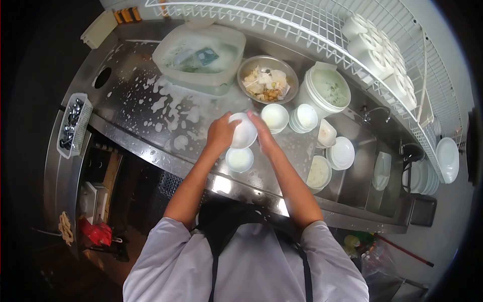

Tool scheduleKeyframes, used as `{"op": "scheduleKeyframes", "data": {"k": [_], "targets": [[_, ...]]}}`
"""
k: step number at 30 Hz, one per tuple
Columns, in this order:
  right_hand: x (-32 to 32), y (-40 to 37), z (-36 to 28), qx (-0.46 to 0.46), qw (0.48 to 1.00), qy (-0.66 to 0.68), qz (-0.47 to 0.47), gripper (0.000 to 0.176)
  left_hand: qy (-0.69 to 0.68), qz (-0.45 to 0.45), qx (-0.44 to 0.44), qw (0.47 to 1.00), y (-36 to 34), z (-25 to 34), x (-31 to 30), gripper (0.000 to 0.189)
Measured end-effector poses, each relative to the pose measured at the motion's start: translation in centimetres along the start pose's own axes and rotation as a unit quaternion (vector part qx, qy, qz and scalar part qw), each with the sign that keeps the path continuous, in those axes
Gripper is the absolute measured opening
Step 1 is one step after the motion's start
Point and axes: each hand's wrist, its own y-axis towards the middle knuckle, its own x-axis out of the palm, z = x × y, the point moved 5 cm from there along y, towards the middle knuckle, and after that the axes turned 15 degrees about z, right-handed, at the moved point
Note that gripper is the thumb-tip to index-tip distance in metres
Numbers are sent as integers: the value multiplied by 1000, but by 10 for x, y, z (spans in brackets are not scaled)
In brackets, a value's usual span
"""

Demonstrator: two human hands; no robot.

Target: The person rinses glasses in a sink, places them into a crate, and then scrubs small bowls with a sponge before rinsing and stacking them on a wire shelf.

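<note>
Between my two hands a white bowl [243, 132] is held above the wet steel counter [136, 110]. My left hand [220, 133] grips its left side, fingers curled at the rim. Against its right side lies my right hand [262, 132], its fingers partly hidden by the angle. Just below the held bowl, a small bowl with whitish liquid [239, 159] stands on the counter. Stacked small bowls [274, 118] and a second stack [305, 119] are to the right of my right hand.
Behind are a soapy tub [201, 58], a metal bowl of food scraps [266, 80] and a white bucket [327, 89]. Plates [342, 153] stand beside the sinks at right. A wire rack [302, 30] hangs above; a cutlery basket [74, 125] is at left.
</note>
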Motion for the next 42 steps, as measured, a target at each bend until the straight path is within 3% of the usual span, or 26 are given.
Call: {"op": "scheduleKeyframes", "data": {"k": [2,4,6,8,11,13,16,20,21,23,26,28,30,35,42], "targets": [[-12,-6,9,48,996,-72,18,82,23,1,-6,1000,-6,-5,2,29],[-33,-3,9,-80,980,-167,67,70,44,5,5,999,-13,-19,5,30],[-72,-2,-11,-233,910,-306,156,62,65,13,32,997,-20,-42,13,30],[-111,-4,-74,-206,866,-374,260,54,57,5,102,993,-37,-55,23,29],[-173,16,-149,-401,666,-453,436,38,62,-12,144,988,-56,-64,34,27],[-217,46,-169,-371,580,-563,457,36,95,-42,150,983,-59,-66,41,25],[-270,101,-158,-269,538,-699,387,42,153,-101,156,971,-54,-68,51,27],[-274,102,-158,-216,680,-614,337,38,199,-142,157,957,-40,-52,51,35],[-264,85,-168,-258,685,-565,379,38,217,-149,152,953,-35,-42,52,36],[-238,45,-180,-344,681,-461,453,38,134,-52,204,968,-16,-21,66,39],[-214,13,-153,-367,770,-264,450,42,19,63,246,967,14,23,100,39],[-188,-14,-124,-310,854,-167,383,40,70,31,234,969,35,39,131,30],[-176,-33,-86,-359,838,-192,364,38,155,19,221,963,56,31,161,23],[-181,-55,-13,-229,887,-161,366,38,221,-56,210,951,68,38,172,18],[-167,-49,-14,-249,869,-210,373,39,228,-67,272,932,64,65,169,18]]}}
